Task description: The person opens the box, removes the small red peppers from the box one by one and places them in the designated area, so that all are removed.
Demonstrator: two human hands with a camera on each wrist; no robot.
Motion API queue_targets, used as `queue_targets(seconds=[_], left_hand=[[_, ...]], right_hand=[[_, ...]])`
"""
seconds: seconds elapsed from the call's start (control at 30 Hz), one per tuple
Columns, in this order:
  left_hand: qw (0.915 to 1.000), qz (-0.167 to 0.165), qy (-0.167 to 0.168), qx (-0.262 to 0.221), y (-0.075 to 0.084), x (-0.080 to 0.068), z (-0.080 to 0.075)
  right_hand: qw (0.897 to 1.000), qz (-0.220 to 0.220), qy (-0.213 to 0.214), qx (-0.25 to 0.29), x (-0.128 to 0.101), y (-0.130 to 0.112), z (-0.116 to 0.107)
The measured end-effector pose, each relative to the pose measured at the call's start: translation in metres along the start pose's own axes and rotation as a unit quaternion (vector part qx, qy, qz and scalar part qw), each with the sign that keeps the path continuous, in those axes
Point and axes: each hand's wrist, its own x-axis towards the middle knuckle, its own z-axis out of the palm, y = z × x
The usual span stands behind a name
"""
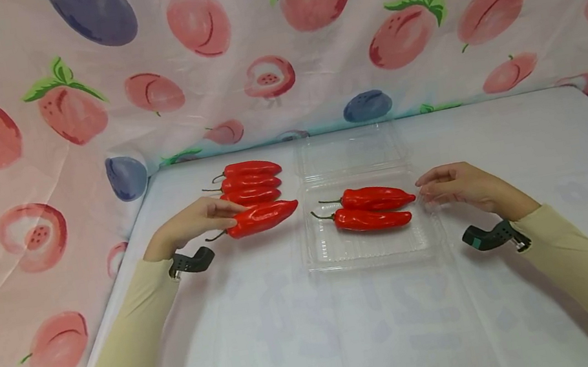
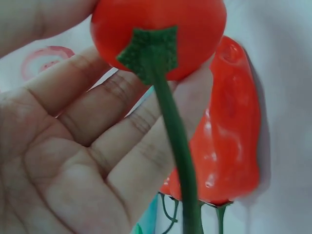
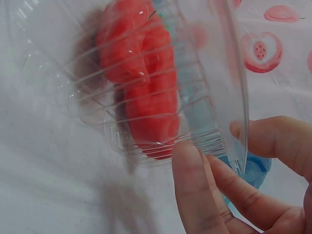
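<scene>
My left hand (image 1: 229,216) grips a glossy red pepper (image 1: 264,217) by its stem end, just above the table left of a clear plastic container (image 1: 371,255). In the left wrist view that held pepper (image 2: 161,29) sits between thumb and fingers, its green stem (image 2: 173,136) pointing at the camera. Three more red peppers (image 1: 249,183) lie in a row behind my hand. Two red peppers (image 1: 372,208) lie inside the container. My right hand (image 1: 426,189) pinches the container's right rim (image 3: 236,146) between thumb and fingers (image 3: 195,190).
The container's clear lid (image 1: 350,150) lies open flat behind it. A fruit-printed cloth (image 1: 259,52) hangs as a wall at the back and left. The white table (image 1: 327,335) drops off at its left edge (image 1: 125,265).
</scene>
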Motion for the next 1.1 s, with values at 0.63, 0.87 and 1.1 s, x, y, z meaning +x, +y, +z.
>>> queue_targets(seconds=[0.63, 0.87, 1.1], left_hand=[[0.9997, -0.025, -0.001, 0.001, -0.018, -0.002, 0.003], [0.9997, -0.025, -0.001, 0.007, -0.023, -0.002, 0.004], [0.9996, -0.025, -0.004, 0.008, -0.028, -0.003, 0.003]], right_hand=[[1.0, -0.004, -0.003, 0.005, 0.002, 0.001, 0.001], [1.0, -0.003, -0.001, 0.005, 0.0, -0.001, 0.001], [1.0, -0.006, -0.001, 0.007, 0.001, 0.001, 0.0]])
